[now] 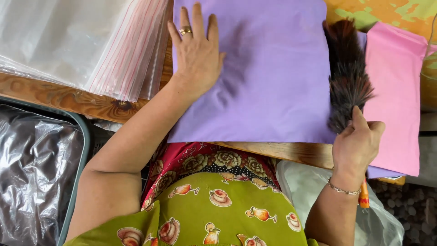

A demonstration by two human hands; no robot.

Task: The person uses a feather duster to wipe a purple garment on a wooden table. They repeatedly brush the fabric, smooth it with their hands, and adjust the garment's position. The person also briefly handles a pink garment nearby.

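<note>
A folded lilac cloth (pixel 273 77) lies flat on the wooden table (pixel 68 98). My left hand (pixel 195 52), with a ring on one finger, presses flat on the cloth's left part, fingers spread. My right hand (pixel 357 141) grips the handle of a brown feather duster (pixel 348 73), whose feathers lie along the cloth's right edge. The duster's orange handle end (pixel 363 196) sticks out below my wrist.
A pink cloth (pixel 396 91) lies to the right of the duster, over another lilac piece. A stack of clear zip bags (pixel 91 41) sits at the table's left. A bin lined with shiny plastic (pixel 32 168) stands at lower left, a white bag (pixel 309 182) at lower right.
</note>
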